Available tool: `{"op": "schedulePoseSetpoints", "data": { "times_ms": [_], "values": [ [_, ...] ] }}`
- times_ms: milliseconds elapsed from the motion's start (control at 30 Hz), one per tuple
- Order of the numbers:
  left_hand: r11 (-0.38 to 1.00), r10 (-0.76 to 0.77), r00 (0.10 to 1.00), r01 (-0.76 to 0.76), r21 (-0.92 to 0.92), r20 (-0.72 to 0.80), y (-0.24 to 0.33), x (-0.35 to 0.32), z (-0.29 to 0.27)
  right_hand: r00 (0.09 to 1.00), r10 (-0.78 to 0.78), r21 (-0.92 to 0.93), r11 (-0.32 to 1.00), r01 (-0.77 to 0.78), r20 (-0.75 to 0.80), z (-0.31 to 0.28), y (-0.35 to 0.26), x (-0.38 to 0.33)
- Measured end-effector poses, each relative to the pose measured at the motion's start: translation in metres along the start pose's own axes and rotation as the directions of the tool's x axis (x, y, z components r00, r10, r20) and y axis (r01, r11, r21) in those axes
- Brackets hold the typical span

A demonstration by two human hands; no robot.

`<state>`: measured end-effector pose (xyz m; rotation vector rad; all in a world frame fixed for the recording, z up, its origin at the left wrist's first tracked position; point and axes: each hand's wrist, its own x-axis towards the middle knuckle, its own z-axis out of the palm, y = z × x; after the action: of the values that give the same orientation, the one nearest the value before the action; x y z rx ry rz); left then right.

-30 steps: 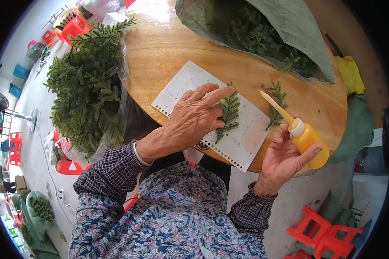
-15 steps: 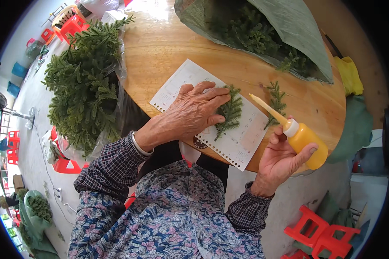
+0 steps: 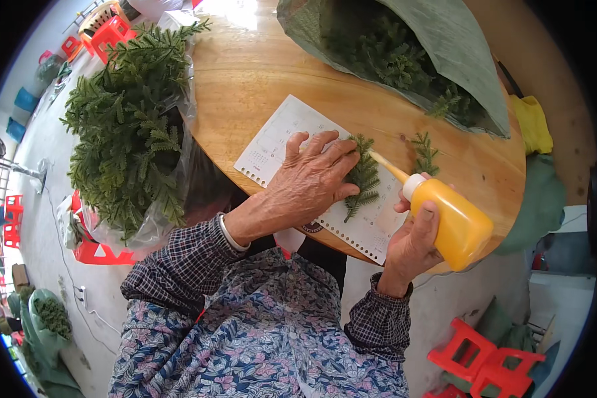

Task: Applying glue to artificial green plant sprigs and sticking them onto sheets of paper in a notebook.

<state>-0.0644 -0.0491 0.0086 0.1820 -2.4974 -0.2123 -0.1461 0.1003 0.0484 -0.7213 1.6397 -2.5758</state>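
Observation:
My left hand [image 3: 306,187] lies over a calendar sheet [image 3: 272,147] with a row of punched holes, its fingers stretched out and apart. Its fingertips and thumb touch the left edge of a small green fir sprig [image 3: 363,180] on the sheet. In my right hand [image 3: 414,247] is a yellow squeeze bottle [image 3: 454,227] with a white collar and a long thin nozzle. The bottle is tilted, and its tip is at the upper right edge of that sprig. Partly behind the bottle lies a second sprig [image 3: 425,152].
The sheet overhangs the near edge of a round wooden table [image 3: 245,73]. A clear bag heaped with fir branches [image 3: 126,139] stands at the left. At the far right, an open green sack [image 3: 444,40] holds more branches. Red stools [image 3: 463,348] stand on the floor.
My right hand has brought the bottle leftward, so the nozzle tip has come from beside the first sprig to its edge. The left hand stays at the sprig; the view has shifted slightly.

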Motion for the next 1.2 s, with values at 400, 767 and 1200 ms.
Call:
{"op": "schedulePoseSetpoints", "data": {
  "times_ms": [400, 767, 1200],
  "values": [
    [0.998, -0.061, 0.997, 0.062, -0.015, 0.042, 0.018, 0.009, -0.001, 0.982, -0.153, -0.253, 0.951, 0.176, 0.110, -0.019, 0.007, 0.010],
    [0.999, -0.039, 0.999, 0.039, -0.034, -0.010, 0.016, 0.009, 0.003, 0.967, -0.190, -0.403, 0.882, 0.245, 0.172, -0.020, 0.003, 0.004],
    [0.999, -0.030, 0.999, 0.029, -0.017, -0.016, 0.011, 0.010, 0.000, 0.950, -0.237, -0.415, 0.858, 0.303, 0.204, -0.023, 0.004, -0.003]
  ]
}}
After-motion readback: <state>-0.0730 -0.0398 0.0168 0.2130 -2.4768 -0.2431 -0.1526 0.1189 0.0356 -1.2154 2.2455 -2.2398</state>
